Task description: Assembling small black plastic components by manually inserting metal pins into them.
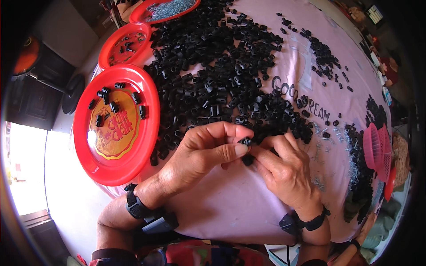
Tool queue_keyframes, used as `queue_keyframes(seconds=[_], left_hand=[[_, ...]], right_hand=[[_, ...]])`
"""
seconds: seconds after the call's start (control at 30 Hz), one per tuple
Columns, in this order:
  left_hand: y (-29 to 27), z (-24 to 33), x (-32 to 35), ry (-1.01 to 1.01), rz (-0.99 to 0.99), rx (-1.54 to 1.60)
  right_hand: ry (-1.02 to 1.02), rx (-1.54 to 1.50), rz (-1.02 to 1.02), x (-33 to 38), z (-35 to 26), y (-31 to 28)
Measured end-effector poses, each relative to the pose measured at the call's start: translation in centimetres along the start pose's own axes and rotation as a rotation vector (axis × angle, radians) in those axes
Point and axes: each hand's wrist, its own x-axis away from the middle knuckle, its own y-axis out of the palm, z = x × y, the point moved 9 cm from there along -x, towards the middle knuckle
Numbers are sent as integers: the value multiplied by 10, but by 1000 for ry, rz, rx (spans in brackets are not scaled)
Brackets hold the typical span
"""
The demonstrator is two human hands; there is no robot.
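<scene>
My left hand [202,148] is closed, with thumb and index finger pinching a small black plastic cord lock [245,141]. Just right of it, my right hand [284,166] has its fingers curled in against the same piece; its fingertips are partly hidden. Another bit of black plastic [247,160] shows below, between the two hands. Beyond them spreads a big heap of loose black plastic cord lock parts [208,80]. To the left, several finished-looking black pieces [114,107] lie in a round red tray [151,133] with a yellow printed centre.
A smaller red dish [105,48] and a red tray of thin silvery springs [171,9] stand behind the tray. On the pink cloth [230,199], smaller black piles [324,55] and scattered springs lie rightward. Pink baskets [377,150] and another person's arm [361,235] are at the right edge.
</scene>
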Motion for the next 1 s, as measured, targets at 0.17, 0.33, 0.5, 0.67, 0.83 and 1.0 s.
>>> queue_keyframes(seconds=[0.17, 0.33, 0.5, 0.67, 0.83, 1.0], left_hand=[[8, -6, 2, -15, -58, -40], [15, -7, 4, -39, -96, -97], [15, -13, 3, -49, -117, -89], [15, -11, 4, -43, -103, -139], [19, -8, 4, 1, -91, -113], [17, -11, 4, -28, -80, -138]], right_hand=[[14, -109, 164, 1, 5, -17], [77, -352, 249, 3, 8, -32], [-7, -248, 225, 1, -3, -32], [122, -350, 245, 8, 7, -32], [231, -510, 210, 11, 11, -28], [154, -453, 239, 8, 8, -35]])
